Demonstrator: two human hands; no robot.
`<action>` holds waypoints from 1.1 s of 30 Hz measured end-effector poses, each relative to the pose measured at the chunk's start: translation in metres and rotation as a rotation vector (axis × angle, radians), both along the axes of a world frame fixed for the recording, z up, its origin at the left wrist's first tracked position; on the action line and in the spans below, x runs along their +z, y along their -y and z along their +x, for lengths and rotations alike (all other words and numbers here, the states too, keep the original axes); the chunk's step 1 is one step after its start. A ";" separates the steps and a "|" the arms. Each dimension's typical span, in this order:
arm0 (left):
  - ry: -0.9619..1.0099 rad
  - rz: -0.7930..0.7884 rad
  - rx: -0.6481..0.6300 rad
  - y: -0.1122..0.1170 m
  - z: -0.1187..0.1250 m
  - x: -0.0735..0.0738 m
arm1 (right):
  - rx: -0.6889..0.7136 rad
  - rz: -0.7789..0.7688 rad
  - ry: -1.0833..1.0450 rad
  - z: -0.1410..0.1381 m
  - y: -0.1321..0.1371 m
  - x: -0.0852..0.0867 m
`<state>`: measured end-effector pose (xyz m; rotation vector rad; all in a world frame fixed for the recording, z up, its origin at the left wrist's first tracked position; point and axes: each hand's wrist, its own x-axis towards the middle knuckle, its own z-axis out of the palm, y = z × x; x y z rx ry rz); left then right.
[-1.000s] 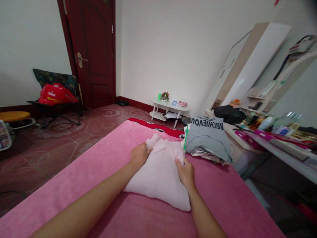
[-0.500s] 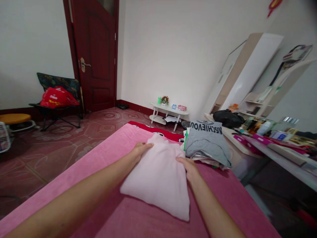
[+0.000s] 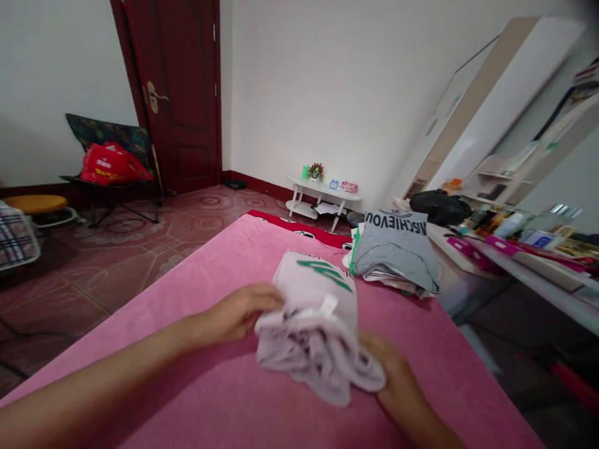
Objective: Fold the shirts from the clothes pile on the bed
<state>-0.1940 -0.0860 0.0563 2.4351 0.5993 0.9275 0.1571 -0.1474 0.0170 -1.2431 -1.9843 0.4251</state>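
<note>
far to your left a red bag (image 3: 112, 165) sits on a folding chair, beside the dark red door (image 3: 182, 93). on the pink bed cover (image 3: 140, 349), your left hand (image 3: 236, 312) has its fingers pinched together on the near-left edge of the pale pink garment (image 3: 318, 293). the garment lies in the middle of the bed. its far half is flat, with a green print (image 3: 327, 274) facing up, and its near half is lifted and bunched into a blurred roll. its long axis runs away from you toward the far wall, leaning slightly left. it looks light, limp and not at all fragile, so it will likely sag wherever it is unsupported; the two near corners seem the best places to hold it. your right hand (image 3: 395, 383) sits under the near-right bunch, and its fingers are hidden, so you cannot tell whether they are closed. just beyond on the right, a grey shirt (image 3: 397, 249) tops a pile of folded clothes.
</note>
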 end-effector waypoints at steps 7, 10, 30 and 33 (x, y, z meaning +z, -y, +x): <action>-0.117 -0.213 0.088 -0.005 -0.017 0.062 | -0.158 -0.003 0.010 -0.002 0.023 0.061; 0.041 -0.013 0.283 -0.024 0.037 0.115 | -0.277 0.273 -0.120 -0.046 -0.009 0.128; -0.386 0.031 0.529 -0.055 0.120 -0.033 | -0.529 0.023 0.188 -0.088 -0.101 -0.008; -0.433 0.026 0.430 -0.037 0.093 -0.035 | -0.688 -0.127 0.210 -0.082 -0.085 -0.009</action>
